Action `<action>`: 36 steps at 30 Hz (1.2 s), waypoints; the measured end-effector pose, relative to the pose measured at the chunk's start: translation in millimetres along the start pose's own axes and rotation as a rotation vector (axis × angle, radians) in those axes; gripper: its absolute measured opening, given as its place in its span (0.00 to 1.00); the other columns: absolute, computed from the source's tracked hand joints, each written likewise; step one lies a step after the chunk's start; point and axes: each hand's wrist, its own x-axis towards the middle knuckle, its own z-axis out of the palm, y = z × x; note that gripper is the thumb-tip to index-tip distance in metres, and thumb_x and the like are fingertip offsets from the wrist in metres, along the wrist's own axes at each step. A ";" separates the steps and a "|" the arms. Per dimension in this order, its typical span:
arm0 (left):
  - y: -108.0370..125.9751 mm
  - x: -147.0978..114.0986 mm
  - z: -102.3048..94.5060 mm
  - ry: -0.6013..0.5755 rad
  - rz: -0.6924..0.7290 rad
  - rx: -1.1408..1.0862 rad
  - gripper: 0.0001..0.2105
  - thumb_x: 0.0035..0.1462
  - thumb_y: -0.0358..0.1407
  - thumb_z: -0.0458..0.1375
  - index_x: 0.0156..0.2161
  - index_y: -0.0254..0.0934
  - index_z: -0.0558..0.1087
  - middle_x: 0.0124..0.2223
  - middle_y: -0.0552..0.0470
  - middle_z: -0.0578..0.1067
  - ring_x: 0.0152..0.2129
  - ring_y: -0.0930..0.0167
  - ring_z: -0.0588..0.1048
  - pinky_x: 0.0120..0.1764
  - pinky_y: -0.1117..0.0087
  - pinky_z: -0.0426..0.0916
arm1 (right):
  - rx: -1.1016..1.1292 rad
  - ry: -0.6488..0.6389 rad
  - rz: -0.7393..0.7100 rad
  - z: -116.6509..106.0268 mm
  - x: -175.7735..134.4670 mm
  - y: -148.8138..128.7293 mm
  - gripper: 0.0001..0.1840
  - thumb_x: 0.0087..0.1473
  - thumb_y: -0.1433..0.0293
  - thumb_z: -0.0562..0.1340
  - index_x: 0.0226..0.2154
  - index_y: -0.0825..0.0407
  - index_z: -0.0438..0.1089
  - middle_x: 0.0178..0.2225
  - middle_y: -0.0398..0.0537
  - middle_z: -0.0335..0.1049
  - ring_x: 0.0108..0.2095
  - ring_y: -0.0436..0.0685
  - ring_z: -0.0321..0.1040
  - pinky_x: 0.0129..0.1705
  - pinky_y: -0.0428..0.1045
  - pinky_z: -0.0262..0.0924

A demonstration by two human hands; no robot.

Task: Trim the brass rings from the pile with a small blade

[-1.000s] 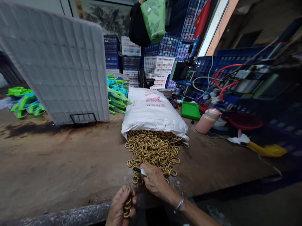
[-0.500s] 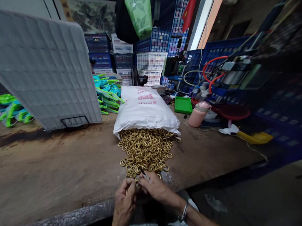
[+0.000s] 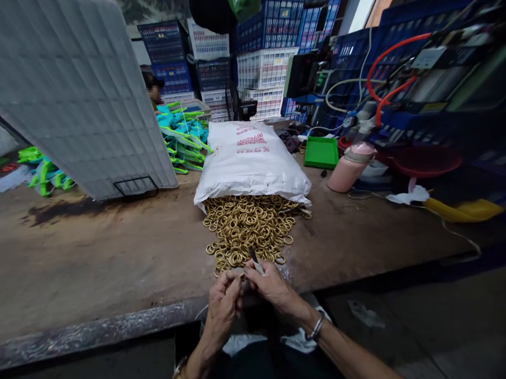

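Observation:
My left hand [image 3: 224,303] is closed in a pinch on a gold ring [image 3: 242,276] at the table's front edge; only a bit of the ring shows. My right hand [image 3: 274,284] is closed round a slim knife-like tool [image 3: 257,264] with a light body and a dark tip pointing up and away from me. The fingertips of both hands meet at the ring. Just beyond them spreads a heap of gold rings [image 3: 246,229], spilling from the open mouth of a white sack [image 3: 252,161] with red print, which lies on its side.
On the wooden table [image 3: 113,262] a grey padded panel [image 3: 85,107] stands at left, near green and blue hangers [image 3: 186,136]. At right are a green tray [image 3: 321,153], a pink bottle [image 3: 349,168] and a machine with red tubing [image 3: 376,78]. Stacked crates [image 3: 268,68] fill the back.
The view has tilted down and shifted left, so things appear higher and farther right. Both hands remain together at the table edge. A person's head now shows beside the panel.

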 end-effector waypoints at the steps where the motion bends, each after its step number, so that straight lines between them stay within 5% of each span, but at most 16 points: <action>1: 0.1 -0.3 -0.2 -0.014 -0.004 0.007 0.14 0.44 0.46 0.60 0.29 0.35 0.67 0.18 0.60 0.64 0.10 0.82 0.58 0.14 0.80 0.51 | -0.038 0.013 -0.022 -0.3 0.1 -0.3 0.09 0.48 0.66 0.54 0.22 0.53 0.58 0.18 0.35 0.53 0.20 0.44 0.49 0.22 0.42 0.47; 21: 6.9 -12.7 -6.3 -0.176 -0.082 -0.065 0.14 0.48 0.46 0.57 0.28 0.37 0.62 0.19 0.62 0.61 0.10 0.83 0.54 0.13 0.81 0.47 | -0.085 -0.045 -0.081 3.0 -1.5 -2.7 0.08 0.49 0.69 0.51 0.22 0.53 0.60 0.18 0.37 0.56 0.21 0.47 0.53 0.26 0.43 0.49; 26: 5.1 -12.0 -8.3 -0.130 -0.072 -0.068 0.14 0.47 0.46 0.57 0.30 0.37 0.62 0.20 0.62 0.63 0.10 0.83 0.56 0.13 0.82 0.47 | -0.412 0.047 -0.185 2.3 -5.7 3.5 0.09 0.51 0.71 0.49 0.24 0.52 0.61 0.20 0.39 0.60 0.22 0.48 0.54 0.26 0.43 0.46; 31: 3.3 -10.6 -9.7 -0.084 -0.049 0.030 0.15 0.47 0.47 0.57 0.30 0.36 0.63 0.18 0.62 0.62 0.10 0.83 0.56 0.13 0.82 0.49 | -0.782 -0.102 -0.311 1.8 -18.8 3.4 0.16 0.42 0.79 0.50 0.35 0.51 0.62 0.28 0.43 0.67 0.28 0.50 0.59 0.30 0.45 0.45; 36: 2.4 -14.5 -12.9 -0.072 -0.064 0.069 0.15 0.48 0.47 0.56 0.31 0.37 0.63 0.16 0.63 0.61 0.09 0.83 0.54 0.13 0.81 0.48 | -1.056 -0.070 -0.213 5.1 -17.4 6.5 0.16 0.42 0.79 0.51 0.37 0.53 0.60 0.31 0.48 0.68 0.31 0.54 0.63 0.30 0.46 0.44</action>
